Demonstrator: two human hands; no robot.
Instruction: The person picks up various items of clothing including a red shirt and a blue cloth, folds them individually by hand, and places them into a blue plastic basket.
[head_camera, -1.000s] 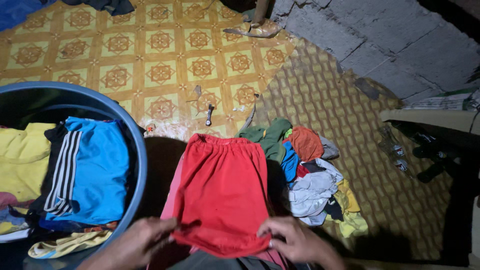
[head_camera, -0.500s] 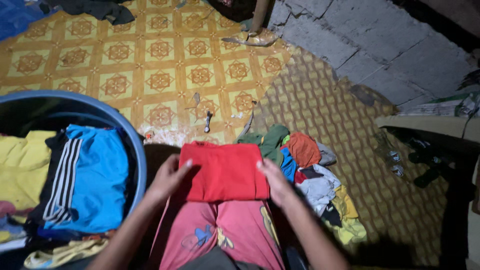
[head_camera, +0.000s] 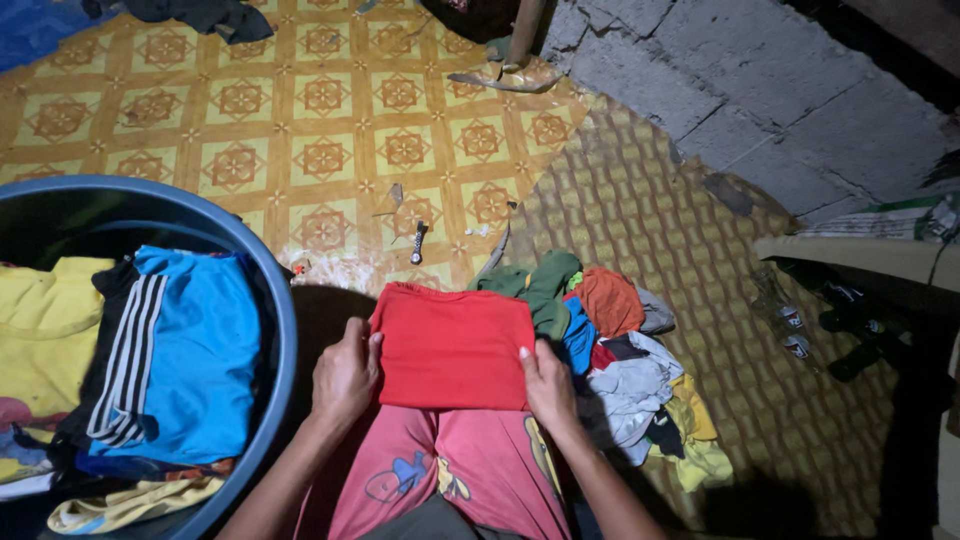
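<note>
The red garment (head_camera: 452, 345) lies folded into a neat rectangle on the person's lap, over pink printed trousers (head_camera: 450, 470). The left hand (head_camera: 345, 375) clasps its left edge, fingers curled over the cloth, and the right hand (head_camera: 547, 385) presses flat on its right edge, so this piece looks all but finished. A heap of loose clothes (head_camera: 620, 360) sits unfolded on the floor just beside the right hand, which suggests plenty of work left. The blue tub (head_camera: 270, 300) at the left holds a blue striped garment (head_camera: 170, 350) and a yellow one (head_camera: 45, 320).
</note>
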